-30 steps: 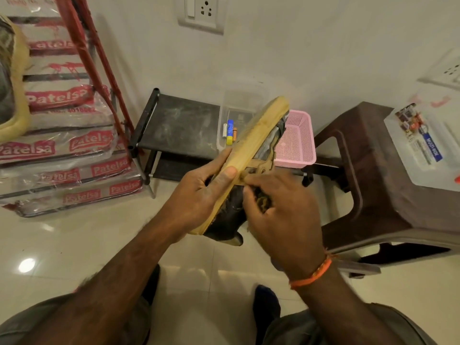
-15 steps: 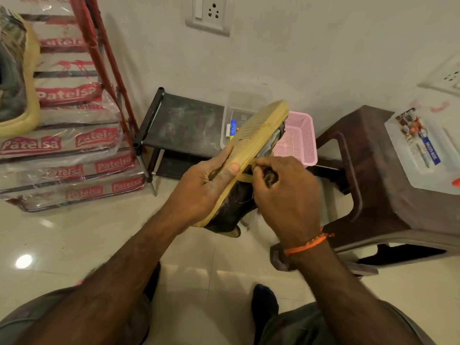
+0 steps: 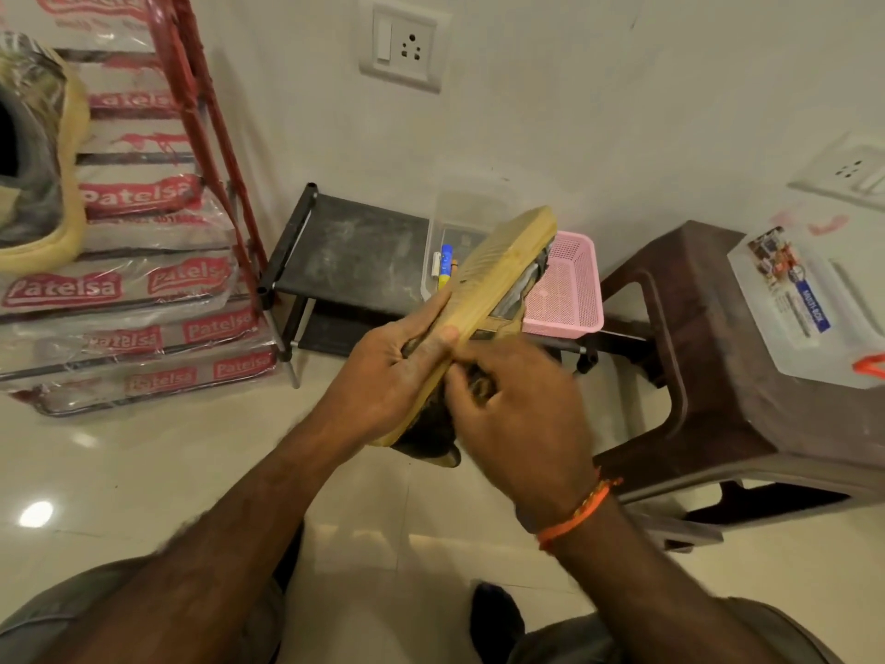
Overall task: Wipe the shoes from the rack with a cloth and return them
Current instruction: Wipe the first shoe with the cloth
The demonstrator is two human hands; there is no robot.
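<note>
Far to the left of both hands, a second shoe (image 3: 36, 184) with a yellow sole sits on stacked plastic-wrapped packages (image 3: 129, 289), beside a red metal frame (image 3: 210, 136). Beyond the hands, against the wall, stands the low black shoe rack (image 3: 354, 251); its top shelf carries a clear plastic box (image 3: 455, 232) and a pink mesh basket (image 3: 567, 285).

The left hand (image 3: 397, 376) grips a shoe (image 3: 498, 275) around its middle, thumb laid on the tan sole, which faces up and tilts away toward the rack. The shoe is held in the air above the tiled floor, in front of the rack. The right hand (image 3: 522, 414) presses against the dark upper just under the sole, fingers curled around a dark bunched cloth (image 3: 479, 383), mostly hidden and blurred. An orange thread band (image 3: 579, 512) circles the right wrist.

To the right of the hands stands a brown plastic stool (image 3: 709, 376) bearing a clear lidded container (image 3: 814, 304).
</note>
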